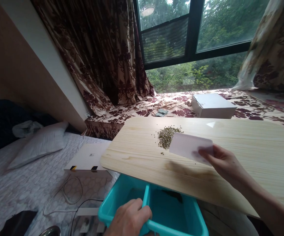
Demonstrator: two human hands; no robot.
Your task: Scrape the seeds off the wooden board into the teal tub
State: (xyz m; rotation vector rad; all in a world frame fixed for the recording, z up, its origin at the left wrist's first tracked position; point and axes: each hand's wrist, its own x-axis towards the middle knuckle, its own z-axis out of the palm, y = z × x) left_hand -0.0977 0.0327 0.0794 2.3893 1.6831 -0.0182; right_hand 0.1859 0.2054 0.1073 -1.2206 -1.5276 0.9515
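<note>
My right hand point(222, 159) grips a thin, translucent white plastic sheet point(188, 147) by its right end, above the light wooden tabletop point(137, 150). The sheet's left edge is beside a loose pile of small greenish-brown beans or seeds point(166, 136), some scattered around it. Below the table's near edge, my left hand point(130, 216) is closed around the front rim of a turquoise two-compartment bin point(178, 226), by its divider. A dark patch shows inside the right compartment, partly covered by the table edge; I cannot make out what it is.
A white box point(213, 105) and a small grey-green packet point(161, 112) lie on the floral window seat behind the table. To the left, a flat white box point(90, 159), cables point(73, 193) and a pillow point(40, 144) are on the bed. A window stands beyond, between patterned curtains.
</note>
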